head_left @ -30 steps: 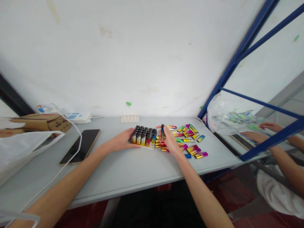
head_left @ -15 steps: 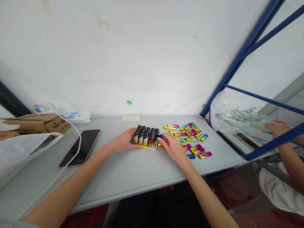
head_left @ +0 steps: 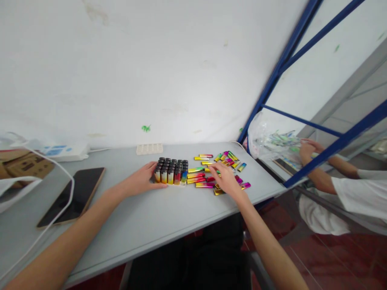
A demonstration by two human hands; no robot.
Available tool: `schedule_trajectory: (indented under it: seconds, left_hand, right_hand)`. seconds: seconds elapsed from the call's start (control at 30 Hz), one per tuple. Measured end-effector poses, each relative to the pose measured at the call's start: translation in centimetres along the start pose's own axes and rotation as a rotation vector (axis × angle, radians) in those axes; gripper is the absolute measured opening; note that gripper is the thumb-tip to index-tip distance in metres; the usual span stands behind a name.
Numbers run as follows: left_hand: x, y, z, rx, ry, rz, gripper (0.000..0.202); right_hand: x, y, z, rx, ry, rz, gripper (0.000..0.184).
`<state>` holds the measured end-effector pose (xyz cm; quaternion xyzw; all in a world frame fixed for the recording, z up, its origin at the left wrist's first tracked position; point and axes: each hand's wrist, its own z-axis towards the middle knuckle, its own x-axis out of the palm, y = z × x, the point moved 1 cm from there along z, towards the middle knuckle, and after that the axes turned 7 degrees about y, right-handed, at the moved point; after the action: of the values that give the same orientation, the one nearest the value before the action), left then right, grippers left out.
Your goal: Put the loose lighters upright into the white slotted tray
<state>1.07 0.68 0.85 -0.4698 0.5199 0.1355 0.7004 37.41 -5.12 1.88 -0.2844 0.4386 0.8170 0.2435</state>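
My left hand is wrapped round the left end of a pale tray, its thumb along the front and its fingers behind. Upright lighters with black tops fill the tray in tight rows; their bodies are yellow-white, red and blue. Over the loose pile to the right hovers my right hand, its thumb and index finger bent and apart. Shiny metallic lighter cases in yellow, red, green and purple lie about its fingertips, some partly hidden beneath the hand.
A phone lies at the left under a white cable. Behind the lighters is an empty pale tray. A cardboard box and plastic bag stand far left. Beyond the blue frame, another person's hands work.
My right hand has left the lighter at the tray's right end and moved over the loose cases. That lighter now stands in its row. The view has turned right.
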Motion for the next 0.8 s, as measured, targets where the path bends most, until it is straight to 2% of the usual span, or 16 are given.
schedule_trajectory:
  seconds: [0.1, 0.2, 0.3, 0.37, 0.43, 0.57, 0.63, 0.7, 0.77, 0.8]
  left_hand:
    - [-0.1, -0.1, 0.0, 0.015, -0.014, -0.007, 0.087]
    - [0.0, -0.1, 0.1, 0.036, -0.041, -0.017, 0.086]
    - [0.1, 0.3, 0.2, 0.043, -0.076, -0.036, 0.084]
    - [0.2, 0.5, 0.2, 0.042, -0.079, -0.044, 0.083]
    - [0.2, 0.6, 0.2, 0.041, -0.07, -0.049, 0.083]
    - [0.3, 0.6, 0.0, 0.045, -0.06, -0.057, 0.082]
    - [0.3, 0.6, -0.1, 0.048, -0.055, -0.061, 0.081]
    - [0.3, 0.5, -0.1, 0.048, -0.054, -0.06, 0.079]
    - [0.3, 0.5, -0.1, 0.047, -0.055, -0.051, 0.078]
    - [0.3, 0.4, -0.1, 0.046, -0.054, -0.047, 0.078]
  right_hand:
    - [-4.6, -4.6, -1.4, 0.137, -0.129, -0.166, 0.028]
    - [-8.3, -8.9, -2.2, 0.471, -0.207, -0.391, 0.026]
    - [-9.5, -11.4, -2.2, 0.708, -0.126, -0.465, 0.036]
    - [-9.5, -12.3, -1.7, 0.806, -0.095, -0.396, 0.045]
    - [-9.5, -12.7, -1.0, 0.867, -0.128, -0.305, 0.045]
    - [-10.0, -12.7, 0.2, 0.847, -0.227, -0.183, 0.024]
    - [-9.9, -12.0, 0.6, 0.798, -0.268, -0.106, 0.016]
    - [-9.0, -10.5, 0.9, 0.734, -0.294, -0.003, 0.017]
    - [-7.2, -8.3, 1.3, 0.642, -0.302, 0.182, 0.021]
    - [-6.0, -7.0, 1.6, 0.544, -0.32, 0.463, 0.023]
